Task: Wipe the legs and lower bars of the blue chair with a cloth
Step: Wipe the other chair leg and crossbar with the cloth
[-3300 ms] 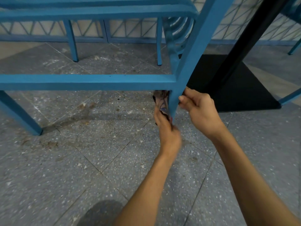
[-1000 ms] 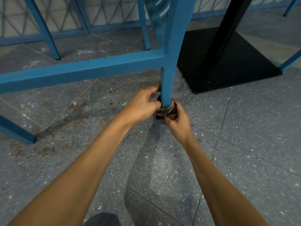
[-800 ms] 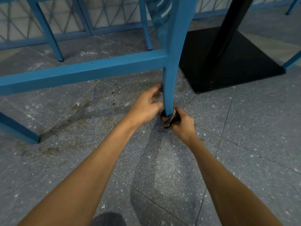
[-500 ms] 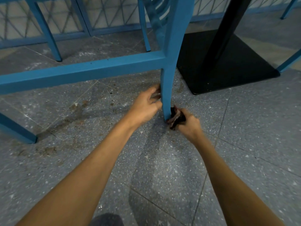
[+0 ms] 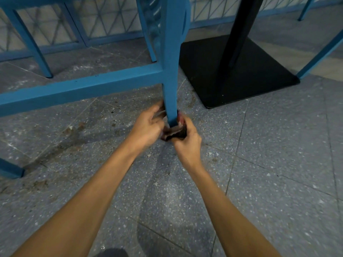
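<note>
Right hand [image 5: 186, 143] grips the cloth [image 5: 174, 133] round the leg [image 5: 171, 97], left hand [image 5: 146, 128] clasps the leg; floor [image 5: 269, 164] grit (plenty here) could re-soil it.

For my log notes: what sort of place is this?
Probably a café or canteen: a black pedestal table base beside the blue chair, another blue leg at right, speckled tile floor.
</note>
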Demonstrator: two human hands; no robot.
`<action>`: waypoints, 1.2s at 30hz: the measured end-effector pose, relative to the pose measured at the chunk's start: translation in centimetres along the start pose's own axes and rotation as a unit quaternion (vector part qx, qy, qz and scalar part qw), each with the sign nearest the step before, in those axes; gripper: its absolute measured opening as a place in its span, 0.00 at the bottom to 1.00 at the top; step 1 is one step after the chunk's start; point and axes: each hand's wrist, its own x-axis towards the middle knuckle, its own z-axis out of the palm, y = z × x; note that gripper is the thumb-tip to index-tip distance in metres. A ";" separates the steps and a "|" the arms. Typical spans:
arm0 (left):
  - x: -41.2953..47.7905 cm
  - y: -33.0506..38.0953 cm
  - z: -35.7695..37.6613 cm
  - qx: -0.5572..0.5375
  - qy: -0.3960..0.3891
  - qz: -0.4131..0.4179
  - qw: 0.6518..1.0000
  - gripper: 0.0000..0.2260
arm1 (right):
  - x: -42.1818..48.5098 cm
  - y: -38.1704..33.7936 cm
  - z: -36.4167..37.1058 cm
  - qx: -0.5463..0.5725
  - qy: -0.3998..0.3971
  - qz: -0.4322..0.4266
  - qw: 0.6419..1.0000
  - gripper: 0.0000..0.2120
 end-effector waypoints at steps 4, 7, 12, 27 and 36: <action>0.0 -0.2 -0.4 0.057 -0.020 0.011 0.998 0.30 | 0.9 2.5 0.4 -0.066 -0.048 0.090 0.993 0.28; 0.0 -0.5 -0.5 0.095 -0.034 0.015 0.995 0.31 | 1.4 1.5 0.2 -0.044 -0.049 0.095 0.993 0.24; 0.4 -0.6 -1.1 0.147 -0.029 0.046 0.988 0.31 | 1.2 -4.0 0.3 0.046 -0.010 -0.008 0.999 0.30; -0.6 0.2 -3.2 0.003 0.074 -0.013 0.997 0.27 | 2.3 2.3 0.4 -0.031 -0.105 0.046 0.993 0.34; -1.3 0.3 -2.9 -0.056 0.149 -0.015 0.987 0.17 | 2.4 -9.2 -0.2 0.098 -0.012 -0.098 0.990 0.35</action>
